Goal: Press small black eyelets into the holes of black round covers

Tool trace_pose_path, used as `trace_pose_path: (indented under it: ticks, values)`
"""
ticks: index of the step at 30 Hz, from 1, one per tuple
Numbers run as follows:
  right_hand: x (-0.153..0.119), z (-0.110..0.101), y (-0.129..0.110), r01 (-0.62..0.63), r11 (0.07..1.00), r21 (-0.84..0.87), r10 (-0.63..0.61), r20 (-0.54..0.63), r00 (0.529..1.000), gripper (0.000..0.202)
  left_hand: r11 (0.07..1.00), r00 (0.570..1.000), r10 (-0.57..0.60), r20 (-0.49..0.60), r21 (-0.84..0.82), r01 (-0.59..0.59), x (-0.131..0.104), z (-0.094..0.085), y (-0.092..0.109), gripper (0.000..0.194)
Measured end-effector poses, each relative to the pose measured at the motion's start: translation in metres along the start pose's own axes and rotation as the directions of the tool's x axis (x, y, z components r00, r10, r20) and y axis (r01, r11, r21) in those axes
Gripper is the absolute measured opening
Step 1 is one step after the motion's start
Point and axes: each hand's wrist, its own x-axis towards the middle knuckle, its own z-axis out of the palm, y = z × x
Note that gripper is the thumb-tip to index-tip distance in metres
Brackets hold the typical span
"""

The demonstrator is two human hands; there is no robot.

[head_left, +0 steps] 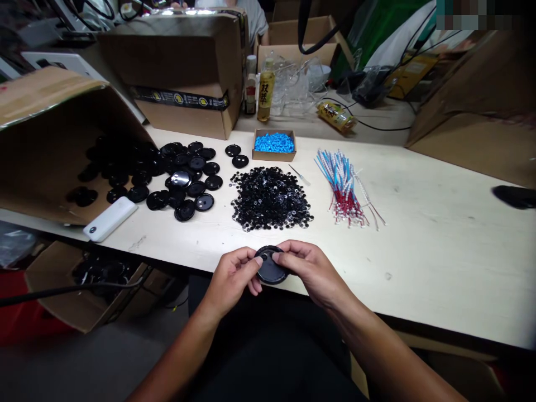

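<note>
A round black disc (272, 271) is held between both hands at the table's front edge. My left hand (235, 274) grips its left rim, thumb on top and fingers beneath. On the right, my right hand (305, 267) is closed on the rim, its thumb pressing the disc's upper face. Just beyond the hands lies a pile of small black round parts (270, 201). Several black discs (196, 163) are spread to the left of that pile. Behind it stands a small carton of blue pieces (274, 157). Bundled red, white and blue wires (344, 187) lie to the right.
An open cardboard box (50, 120) holding more black discs lies tipped at left, with a white device (111, 219) before it. A closed box (180, 61), bottles (265, 92) and another carton (473, 128) stand farther back. A person (255, 19) is partly visible behind.
</note>
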Motion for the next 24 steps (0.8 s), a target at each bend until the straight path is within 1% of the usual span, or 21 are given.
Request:
trace_pose_path:
  ticks: [6, 11, 18, 24]
  values:
    - [0.0002, 0.0026, -0.0001, 0.016, 1.0, 0.005, -0.016, 0.002, 1.0, 0.028, 1.0, 1.0, -0.001, -0.01, 0.012, 0.001, 0.0026, 0.001, 0.0022, 0.029]
    - [-0.0003, 0.0038, 0.0019, 0.022, 1.0, -0.003, -0.022, -0.002, 1.0, 0.029, 1.0, 1.0, -0.006, -0.012, -0.006, 0.006, 0.0048, 0.0026, 0.0006, 0.032]
    - [0.0, 0.0007, 0.002, 0.018, 1.0, 0.004, -0.018, 0.035, 0.999, 0.024, 0.999, 1.0, -0.008, -0.014, -0.037, 0.007, 0.0072, 0.0029, -0.0028, 0.032]
    - [-0.001, 0.0014, 0.0001, -0.001, 1.0, 0.003, 0.001, 0.025, 1.0, 0.027, 0.999, 1.0, -0.012, -0.011, -0.049, 0.012, 0.0067, 0.0036, -0.0019, 0.031]
